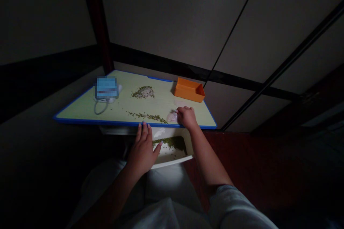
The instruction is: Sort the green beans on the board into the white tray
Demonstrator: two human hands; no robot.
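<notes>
A small, translucent, pale pinkish item, its outline too blurred to name, lies at the near edge of a pale yellow-green tabletop with a blue rim, beside the right hand. That hand is curled, its fingertips at the item's upper right side; whether they pinch it or only touch it cannot be told. Just left of the item, a loose band of small green grains runs along the near side. The left hand is open and grasping nothing, its fingertips at the blue rim and its thumb over a white, rectangular, open-topped bin. The bin sits below the near edge, between the forearms, with more green grains gathered along its far side and a few scattered over its floor. Farther back on the tabletop is a low heap of green and whitish grains. An orange, open-topped rectangular box stands near the far right corner. At the left is a light-coloured device with a blue, pixelated face, any writing on it unreadable, and a looped pale cable in front.
</notes>
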